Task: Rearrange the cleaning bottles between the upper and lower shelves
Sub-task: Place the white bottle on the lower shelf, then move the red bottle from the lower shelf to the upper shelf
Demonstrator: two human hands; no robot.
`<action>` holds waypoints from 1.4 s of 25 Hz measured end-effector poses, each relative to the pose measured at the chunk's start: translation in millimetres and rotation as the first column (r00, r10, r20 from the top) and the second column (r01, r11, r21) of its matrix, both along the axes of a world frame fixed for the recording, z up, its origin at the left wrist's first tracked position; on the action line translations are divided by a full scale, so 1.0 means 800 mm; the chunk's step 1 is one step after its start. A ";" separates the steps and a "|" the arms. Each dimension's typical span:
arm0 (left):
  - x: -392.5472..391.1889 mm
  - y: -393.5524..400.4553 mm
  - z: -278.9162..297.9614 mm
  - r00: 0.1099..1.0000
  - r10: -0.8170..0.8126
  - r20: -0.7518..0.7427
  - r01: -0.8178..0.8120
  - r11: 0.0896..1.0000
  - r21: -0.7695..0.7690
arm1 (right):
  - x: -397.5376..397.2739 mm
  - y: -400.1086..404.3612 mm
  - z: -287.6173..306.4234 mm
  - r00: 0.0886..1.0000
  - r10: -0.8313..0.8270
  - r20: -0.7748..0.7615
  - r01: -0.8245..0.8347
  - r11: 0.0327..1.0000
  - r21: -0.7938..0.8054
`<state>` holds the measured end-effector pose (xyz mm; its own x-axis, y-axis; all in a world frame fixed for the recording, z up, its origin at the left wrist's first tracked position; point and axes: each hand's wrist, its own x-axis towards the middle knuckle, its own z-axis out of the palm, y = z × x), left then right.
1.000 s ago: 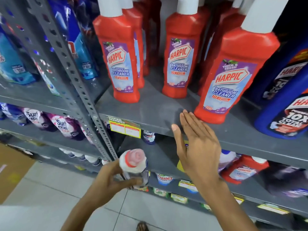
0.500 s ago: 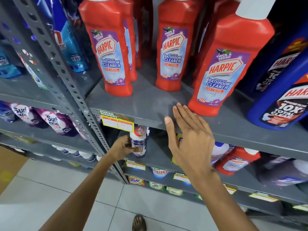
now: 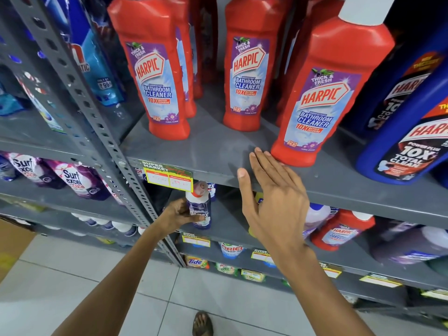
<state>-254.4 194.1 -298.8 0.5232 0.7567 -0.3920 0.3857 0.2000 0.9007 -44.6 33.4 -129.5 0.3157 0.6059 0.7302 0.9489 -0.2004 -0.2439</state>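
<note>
Purple white-capped bottle [image 3: 199,209] upright in left hand's [image 3: 178,213] grip, right hand [image 3: 274,197] spread flat

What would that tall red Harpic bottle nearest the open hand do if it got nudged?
The red Harpic bottle stands tall on a narrow base near the upper shelf edge, so a push high up would probably tip it. Its plastic looks stiff and glossy, likely somewhat slippery. At that size, if full, it is probably heavy. The right hand lies open beside its base.
</note>
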 end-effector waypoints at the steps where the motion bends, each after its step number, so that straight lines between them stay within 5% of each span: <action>1: -0.001 -0.001 -0.001 1.000 0.003 0.006 -0.003 1.000 -0.002 | 0.000 0.000 0.000 1.000 -0.002 -0.003 0.001 1.000 -0.001; 12: -0.003 -0.005 -0.004 0.997 -0.012 0.072 0.014 0.999 -0.033 | -0.001 0.000 0.000 1.000 0.019 -0.023 -0.020 1.000 -0.013; 19: -0.009 -0.017 -0.018 0.998 -0.026 -0.052 0.023 0.998 -0.066 | 0.001 -0.006 0.000 0.989 0.144 -0.039 -0.143 0.989 0.020; 23: -0.015 -0.105 -0.066 0.935 0.307 -0.179 -0.263 0.937 0.231 | 0.017 -0.075 -0.041 0.909 0.410 -0.074 -0.396 0.905 0.154; 25: -0.022 -0.171 -0.092 0.919 0.335 -0.209 -0.211 0.863 0.458 | 0.031 -0.134 -0.083 0.895 0.425 -0.134 -0.412 0.904 0.113; 29: 0.016 -0.253 -0.108 0.938 0.207 -0.279 0.067 0.680 0.730 | 0.108 -0.262 -0.159 0.914 0.250 -0.321 -0.277 0.960 -0.042; 35: 0.183 -0.306 -0.072 0.971 0.060 -0.231 0.062 0.870 0.490 | 0.243 -0.366 -0.253 0.829 -0.182 -0.529 -0.144 0.845 -0.515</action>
<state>-107.7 -50.9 -356.6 0.4651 0.8817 -0.0796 0.5943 -0.2443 0.7662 150.0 -259.4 -331.9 0.5694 0.8220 0.0131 0.6836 -0.4646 -0.5630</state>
